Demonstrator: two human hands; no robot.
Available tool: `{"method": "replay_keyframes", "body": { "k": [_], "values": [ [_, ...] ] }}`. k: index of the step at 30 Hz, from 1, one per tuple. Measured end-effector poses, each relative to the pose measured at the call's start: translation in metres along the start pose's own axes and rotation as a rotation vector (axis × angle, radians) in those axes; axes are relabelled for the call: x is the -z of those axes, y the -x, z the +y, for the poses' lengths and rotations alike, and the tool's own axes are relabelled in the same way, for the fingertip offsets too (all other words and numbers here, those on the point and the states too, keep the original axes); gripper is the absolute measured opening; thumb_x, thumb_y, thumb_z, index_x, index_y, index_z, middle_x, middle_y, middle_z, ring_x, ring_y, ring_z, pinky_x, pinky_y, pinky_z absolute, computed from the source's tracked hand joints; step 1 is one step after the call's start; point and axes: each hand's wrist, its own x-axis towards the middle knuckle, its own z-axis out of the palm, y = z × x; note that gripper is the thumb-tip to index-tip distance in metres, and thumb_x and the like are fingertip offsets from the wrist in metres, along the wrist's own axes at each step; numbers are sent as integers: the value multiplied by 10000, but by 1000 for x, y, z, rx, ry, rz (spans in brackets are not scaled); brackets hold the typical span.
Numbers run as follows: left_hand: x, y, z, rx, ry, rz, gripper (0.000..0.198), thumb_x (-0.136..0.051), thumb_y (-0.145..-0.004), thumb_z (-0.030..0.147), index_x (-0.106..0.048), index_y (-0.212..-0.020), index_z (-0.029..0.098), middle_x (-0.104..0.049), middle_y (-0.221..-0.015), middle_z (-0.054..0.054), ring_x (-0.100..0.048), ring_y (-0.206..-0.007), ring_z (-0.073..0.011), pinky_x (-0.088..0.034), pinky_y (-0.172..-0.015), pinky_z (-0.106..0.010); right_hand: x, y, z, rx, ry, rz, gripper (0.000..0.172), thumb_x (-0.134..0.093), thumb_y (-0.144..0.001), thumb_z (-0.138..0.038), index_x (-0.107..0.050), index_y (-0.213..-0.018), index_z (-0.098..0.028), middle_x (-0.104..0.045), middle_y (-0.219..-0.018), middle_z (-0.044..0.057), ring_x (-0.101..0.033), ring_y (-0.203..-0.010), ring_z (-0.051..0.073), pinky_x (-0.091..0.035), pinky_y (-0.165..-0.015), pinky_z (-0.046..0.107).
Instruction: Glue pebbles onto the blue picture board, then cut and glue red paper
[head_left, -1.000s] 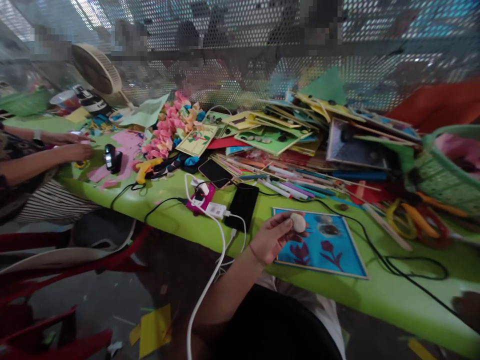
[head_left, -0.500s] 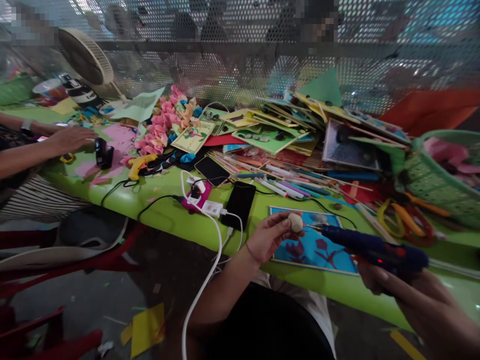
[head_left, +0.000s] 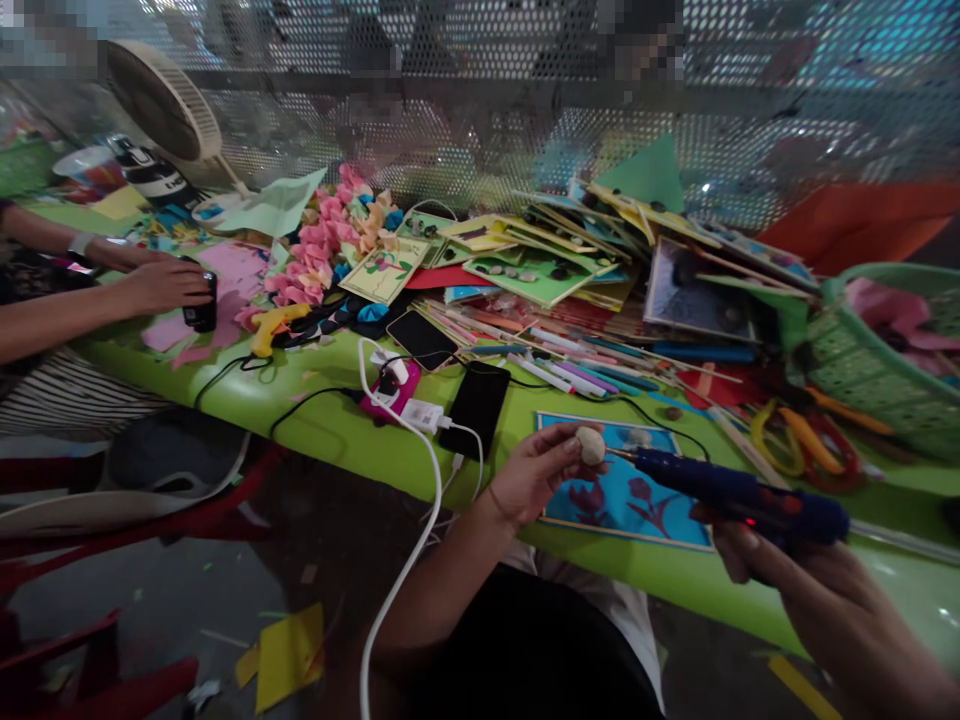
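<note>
Between the fingertips of my left hand [head_left: 536,470] is a small pale pebble [head_left: 590,446]. My right hand [head_left: 795,580] is wrapped round the handle of a dark blue glue gun [head_left: 742,490] with a small red light lit. Its metal nozzle points left and comes right up to the pebble; I cannot tell whether they touch. Under both lies a blue picture card [head_left: 611,500] with dark red flower shapes, partly covered by my left hand. A clear glue stick [head_left: 904,545] sticks out behind the gun.
Phones [head_left: 476,408] and a pink power strip [head_left: 388,390] with a white cable lie left of the card. Pens, sticks and stacked cards [head_left: 540,275] are behind. Scissors [head_left: 810,445] and a green basket [head_left: 877,360] stand right. At far left, a co-worker's hand [head_left: 161,285] grips a black object.
The co-worker's hand at the left has closed on the black object, which now stands more upright. My hands, the pebble and the glue gun hold nearly the same position.
</note>
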Motion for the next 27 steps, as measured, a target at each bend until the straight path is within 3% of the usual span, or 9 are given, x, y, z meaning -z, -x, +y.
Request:
{"method": "replay_keyframes", "body": {
  "k": [8, 14, 20, 27],
  "values": [
    [0, 0, 0, -4, -10, -5, 517, -949, -657, 434, -790, -1050, 139, -757, -890, -76, -725, -763, -181, -542, -750, -292, -5, -3, 19, 27, -69, -93, 493, -693, -783, -659, -658, -583, -209, -628, -619, 57, -561, -596, 193, -470, -517, 259],
    [1, 0, -1, -2, -35, -16, 516, -932, -681, 446, -780, -1065, 136, -753, -890, -83, -729, -786, -195, -544, -764, -305, -7, -4, 22, -12, -68, -89, 506, -691, -772, -665, -620, -556, -213, -625, -625, 71, -643, -725, 258, -482, -537, 269],
    [0, 0, 0, -1, -43, -8, 506, -927, -686, 448, -775, -1056, 138, -753, -887, -86, -726, -787, -198, -544, -779, -315, -6, -3, 36, -6, -37, -96, 495, -673, -797, -671, -667, -623, -207, -590, -599, 47, -571, -632, 215, -439, -523, 284],
    [-2, 0, 2, -1, -14, -16, 501, -945, -662, 437, -791, -1035, 140, -757, -880, -81, -727, -772, -181, -563, -760, -288, -8, -1, 24, 2, -56, -107, 468, -697, -790, -659, -677, -682, -204, -544, -560, 14, -500, -548, 176, -415, -503, 284]
  ]
}}
